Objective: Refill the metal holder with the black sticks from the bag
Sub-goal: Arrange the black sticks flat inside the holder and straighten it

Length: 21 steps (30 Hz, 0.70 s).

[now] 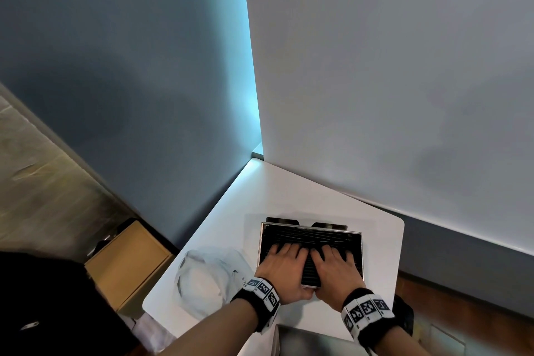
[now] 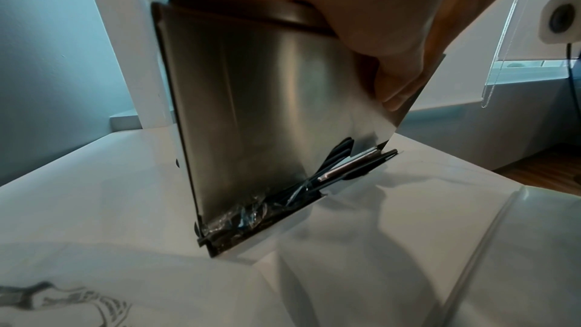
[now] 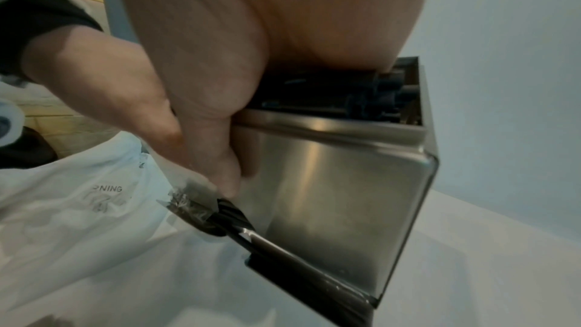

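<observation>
both hands lie side by side on the open top of the metal holder (image 1: 310, 251), which stands on the white table (image 1: 289, 191) just right of the bag (image 1: 202, 280). the left hand (image 1: 284, 269) has its fingers spread flat over the black sticks (image 1: 312, 235) that fill the holder, while its thumb hooks down over the near wall, as the left wrist view shows. the right hand (image 1: 335, 272) presses the sticks the same way, fingers straight and apart, thumb down against the front face beside the left one. the holder is a rectangular box of brushed, shiny steel with rounded corners; a slot along its foot shows more black sticks (image 2: 339, 168) and crinkled clear film. the bag is thin, clear, crumpled plastic, and its printing reads only "ning" in the right wrist view (image 3: 108, 188). both wrists wear black bands with square black-and-white markers (image 1: 263, 287).
</observation>
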Available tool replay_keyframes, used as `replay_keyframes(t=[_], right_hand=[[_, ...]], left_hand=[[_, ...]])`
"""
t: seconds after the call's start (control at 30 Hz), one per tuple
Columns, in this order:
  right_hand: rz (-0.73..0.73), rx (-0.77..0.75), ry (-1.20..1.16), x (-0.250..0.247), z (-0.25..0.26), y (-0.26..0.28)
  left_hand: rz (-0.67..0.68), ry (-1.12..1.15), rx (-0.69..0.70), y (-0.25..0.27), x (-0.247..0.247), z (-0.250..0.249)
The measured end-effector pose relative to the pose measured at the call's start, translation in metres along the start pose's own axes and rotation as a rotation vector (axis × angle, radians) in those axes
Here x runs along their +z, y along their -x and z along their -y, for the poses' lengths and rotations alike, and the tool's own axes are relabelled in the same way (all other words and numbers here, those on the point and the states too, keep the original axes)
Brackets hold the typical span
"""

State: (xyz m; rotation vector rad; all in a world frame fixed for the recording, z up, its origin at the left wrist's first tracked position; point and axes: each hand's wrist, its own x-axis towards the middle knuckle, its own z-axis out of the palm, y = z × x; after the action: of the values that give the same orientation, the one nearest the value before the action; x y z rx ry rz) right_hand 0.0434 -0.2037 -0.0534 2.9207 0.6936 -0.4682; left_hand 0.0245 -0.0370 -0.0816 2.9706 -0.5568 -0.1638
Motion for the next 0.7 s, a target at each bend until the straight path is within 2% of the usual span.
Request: replay_keyframes(t=[0.3,0.43,0.6,0.7], right_hand=[[0.049,0.054,0.007,0.0,-0.003,-0.011],[0.058,0.023,-0.025,0.0,-0.007,-0.013],[0.112,0.011,-0.113,-0.006,-0.011,-0.015],[0.195,0.011,-0.277,-0.021,-0.017,-0.02]], left_hand=[[-0.02,0.035,0.01,-0.005,0.0,0.003],[0.01,0.039,0.005,-0.007,-0.005,0.003],[0.022,0.012,0.006,-0.007,-0.008,0.003],[-0.017,-0.006,0.016,-0.004,-0.004,0.003]])
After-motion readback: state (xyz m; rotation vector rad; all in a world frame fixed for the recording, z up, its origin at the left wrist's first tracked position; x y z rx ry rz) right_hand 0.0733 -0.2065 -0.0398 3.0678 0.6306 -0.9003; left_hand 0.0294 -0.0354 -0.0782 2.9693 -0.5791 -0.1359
